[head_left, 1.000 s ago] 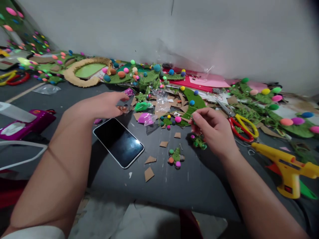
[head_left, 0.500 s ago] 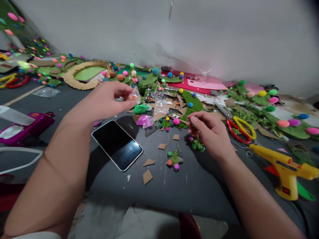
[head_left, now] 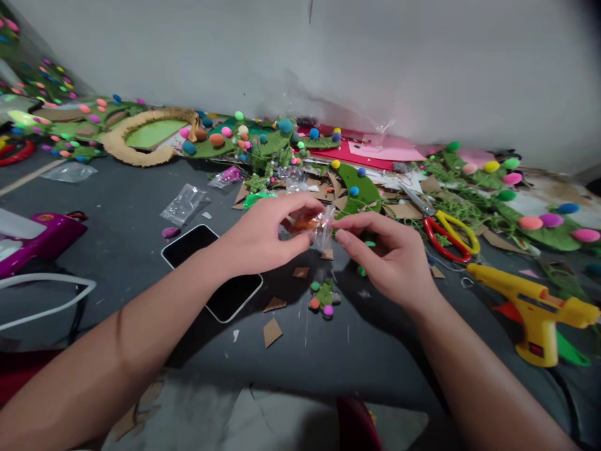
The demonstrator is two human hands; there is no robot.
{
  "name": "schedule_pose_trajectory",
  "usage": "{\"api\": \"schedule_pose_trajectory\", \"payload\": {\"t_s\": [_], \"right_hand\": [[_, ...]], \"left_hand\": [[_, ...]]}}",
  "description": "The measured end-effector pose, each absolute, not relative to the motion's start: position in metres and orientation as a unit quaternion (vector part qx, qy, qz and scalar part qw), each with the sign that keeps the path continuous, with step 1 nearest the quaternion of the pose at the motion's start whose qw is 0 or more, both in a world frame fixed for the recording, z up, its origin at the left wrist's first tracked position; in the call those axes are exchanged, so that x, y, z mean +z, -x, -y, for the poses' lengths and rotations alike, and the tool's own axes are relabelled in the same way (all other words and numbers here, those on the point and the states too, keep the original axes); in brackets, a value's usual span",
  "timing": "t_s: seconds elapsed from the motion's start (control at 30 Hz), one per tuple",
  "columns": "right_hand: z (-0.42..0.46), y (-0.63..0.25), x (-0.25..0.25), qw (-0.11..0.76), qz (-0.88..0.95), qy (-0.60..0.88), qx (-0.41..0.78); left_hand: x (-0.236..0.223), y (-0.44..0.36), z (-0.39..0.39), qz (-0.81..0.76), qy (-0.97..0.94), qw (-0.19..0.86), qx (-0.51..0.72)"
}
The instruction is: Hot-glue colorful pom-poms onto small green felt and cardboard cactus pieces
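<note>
Between thumb and fingers, my left hand (head_left: 277, 235) holds a small clear plastic bag (head_left: 325, 227) with something orange inside. My right hand (head_left: 387, 254) meets it from the right, thumb and forefinger pinched at the bag's open-looking end. Below the hands lies a small green felt piece (head_left: 325, 294) with coloured pom-poms, beside brown cardboard scraps (head_left: 272, 332). Another green piece is mostly hidden beneath my right hand. My left forearm partly covers a dark-screened phone (head_left: 235, 297).
At right lie a yellow glue gun (head_left: 535, 300) and red-and-yellow-handled scissors (head_left: 446, 235). Purple glue gun-like tool (head_left: 47, 241) and a white cable (head_left: 47, 279) are at left. Pom-pom leaves, a fuzzy tan ring (head_left: 141, 160) and an empty plastic bag (head_left: 184, 205) lie farther back.
My left hand has moved right with the bag, in front of my right hand's fingertips. My right hand has shifted slightly left and now pinches the bag. The view has shifted a little.
</note>
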State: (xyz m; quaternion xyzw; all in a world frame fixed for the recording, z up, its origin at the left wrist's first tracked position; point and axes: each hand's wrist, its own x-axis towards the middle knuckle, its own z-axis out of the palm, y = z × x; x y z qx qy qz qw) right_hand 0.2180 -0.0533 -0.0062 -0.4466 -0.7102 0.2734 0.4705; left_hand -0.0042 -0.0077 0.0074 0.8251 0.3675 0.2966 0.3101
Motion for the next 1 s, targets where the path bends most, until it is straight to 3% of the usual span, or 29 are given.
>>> {"api": "schedule_pose_trajectory", "payload": {"t_s": [0.2,0.37,1.0], "right_hand": [[0.052,-0.217,-0.011,0.458,0.734,0.454,0.212],[0.046,-0.219,-0.015,0.434,0.742,0.479,0.175],[0.044,-0.221,-0.022,0.403,0.760,0.453,0.232]], "left_hand": [[-0.003,0.001,0.006,-0.371,-0.826,0.303,0.298],[-0.010,0.000,0.005,-0.365,-0.798,0.357,0.321],[-0.014,-0.004,0.011,-0.368,-0.777,0.408,0.307]]}}
